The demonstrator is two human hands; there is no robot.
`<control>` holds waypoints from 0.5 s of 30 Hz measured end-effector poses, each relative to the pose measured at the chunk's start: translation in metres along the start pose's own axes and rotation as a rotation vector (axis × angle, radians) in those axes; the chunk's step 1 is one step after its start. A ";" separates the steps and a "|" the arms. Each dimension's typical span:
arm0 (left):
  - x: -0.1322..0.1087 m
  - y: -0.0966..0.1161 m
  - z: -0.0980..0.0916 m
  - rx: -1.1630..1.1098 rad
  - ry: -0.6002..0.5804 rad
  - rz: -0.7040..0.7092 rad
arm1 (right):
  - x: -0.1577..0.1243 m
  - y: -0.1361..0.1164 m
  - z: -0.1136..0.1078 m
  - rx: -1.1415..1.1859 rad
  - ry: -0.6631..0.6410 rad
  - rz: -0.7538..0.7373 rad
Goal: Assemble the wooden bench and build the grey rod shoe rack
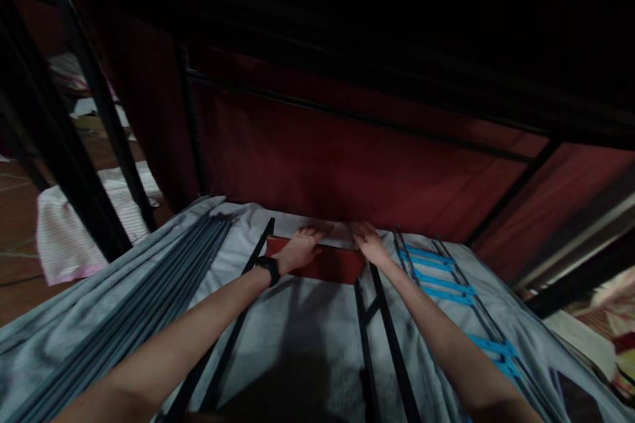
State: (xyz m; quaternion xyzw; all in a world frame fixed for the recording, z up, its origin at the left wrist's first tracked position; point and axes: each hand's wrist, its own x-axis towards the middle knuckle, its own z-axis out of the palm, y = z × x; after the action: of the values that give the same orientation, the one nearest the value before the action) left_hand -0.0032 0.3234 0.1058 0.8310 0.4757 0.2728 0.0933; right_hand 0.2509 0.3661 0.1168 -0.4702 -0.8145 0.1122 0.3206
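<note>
A reddish-brown board (340, 266) lies across the far ends of two black metal side frames (381, 310) on a grey-white sheet. My left hand (299, 248), with a dark watch at the wrist, bends its fingers over the board's far edge, left of its middle. At the board's right end, my right hand (370, 242) grips the far corner. Its fingertips are dim and slightly blurred, and the undersides of both hands are hidden.
Several grey tubes (173, 291) lie in a bundle to the left. Thin dark rods with blue plastic pieces (444, 277) lie on the right. A dark red wall (347, 165) and black bed-frame bars (347, 115) close off the far side. Dark structure hangs overhead.
</note>
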 end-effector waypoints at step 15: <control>0.082 0.072 0.096 0.133 -0.322 -0.016 | -0.097 0.106 0.029 0.709 0.311 0.429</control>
State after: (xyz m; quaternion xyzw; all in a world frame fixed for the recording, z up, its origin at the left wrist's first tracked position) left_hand 0.1346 0.3645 0.0859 0.8645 0.4782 0.1031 0.1154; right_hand 0.3399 0.3447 0.0027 -0.5007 -0.5517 0.3768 0.5504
